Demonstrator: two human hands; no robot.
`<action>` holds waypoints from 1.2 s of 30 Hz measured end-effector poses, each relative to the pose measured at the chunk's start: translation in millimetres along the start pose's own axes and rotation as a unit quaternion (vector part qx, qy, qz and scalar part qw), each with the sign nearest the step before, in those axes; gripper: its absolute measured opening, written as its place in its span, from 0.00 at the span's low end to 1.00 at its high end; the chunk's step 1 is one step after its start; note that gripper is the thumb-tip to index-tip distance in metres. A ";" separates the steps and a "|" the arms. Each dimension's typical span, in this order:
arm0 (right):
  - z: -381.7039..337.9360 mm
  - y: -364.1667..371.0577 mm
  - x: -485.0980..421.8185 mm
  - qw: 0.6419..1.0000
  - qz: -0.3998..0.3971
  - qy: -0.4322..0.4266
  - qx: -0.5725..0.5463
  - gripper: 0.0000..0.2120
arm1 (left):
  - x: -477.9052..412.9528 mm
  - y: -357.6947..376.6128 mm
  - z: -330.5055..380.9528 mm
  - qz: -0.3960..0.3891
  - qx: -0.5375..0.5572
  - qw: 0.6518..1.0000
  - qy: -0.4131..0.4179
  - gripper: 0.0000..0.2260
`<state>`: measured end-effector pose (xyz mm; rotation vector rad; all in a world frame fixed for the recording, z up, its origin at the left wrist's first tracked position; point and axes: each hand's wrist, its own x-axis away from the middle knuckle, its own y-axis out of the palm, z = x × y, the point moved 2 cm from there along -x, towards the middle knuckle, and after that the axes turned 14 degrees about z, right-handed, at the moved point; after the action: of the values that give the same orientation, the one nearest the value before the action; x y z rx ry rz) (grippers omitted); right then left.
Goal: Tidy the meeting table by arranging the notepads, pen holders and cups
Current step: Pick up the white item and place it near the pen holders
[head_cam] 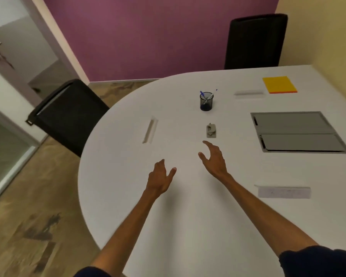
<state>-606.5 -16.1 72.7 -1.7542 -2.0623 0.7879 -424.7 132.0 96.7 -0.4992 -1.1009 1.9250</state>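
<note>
The pen holder [206,101] stands upright near the middle of the counter [128,196], with pens [205,95] leaning in it. It is well apart from the yellow notepad [279,84], which lies flat at the far right, close to the wall. That spread suggests things left where people sat, not grouped. No cup shows in this view.

Between the holder and you lies a small grey object [211,130], perhaps a stapler, though it is too blurred to be sure. Your right hand [213,158] hovers just short of it, fingers spread and thumb out, holding nothing. Its shape suits a reach for that object or the holder beyond. Your left hand [161,176] is beside it, nearer you, also relaxed and empty, likely free to take a second item.

To the right, the grey cable hatch [300,131] sits flush in the counter, so you would do well to keep things off its lids.
</note>
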 end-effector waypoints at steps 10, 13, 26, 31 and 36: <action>47.9 18.2 -86.6 0.985 0.034 0.167 0.027 0.28 | -107.9 59.6 15.6 -0.082 0.002 0.992 0.100 0.30; 61.2 31.1 -107.6 0.980 0.040 0.195 0.026 0.27 | -144.1 81.0 13.1 -0.086 -0.003 0.990 0.111 0.28; 121.3 96.3 -213.4 0.945 0.096 0.295 0.105 0.41 | -281.5 172.6 50.0 -0.153 -0.064 0.959 0.232 0.26; 118.8 109.5 -249.5 0.942 0.118 0.265 0.166 0.37 | -303.2 193.1 52.0 -0.153 -0.108 0.943 0.274 0.27; 122.6 115.0 -263.9 0.949 0.119 0.233 0.178 0.25 | -301.7 202.6 43.1 -0.126 -0.116 0.943 0.286 0.25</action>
<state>-533.3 -287.3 -65.0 -1.7837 -1.3320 0.6737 -378.5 -190.4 -70.2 -0.9300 -0.9484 1.3078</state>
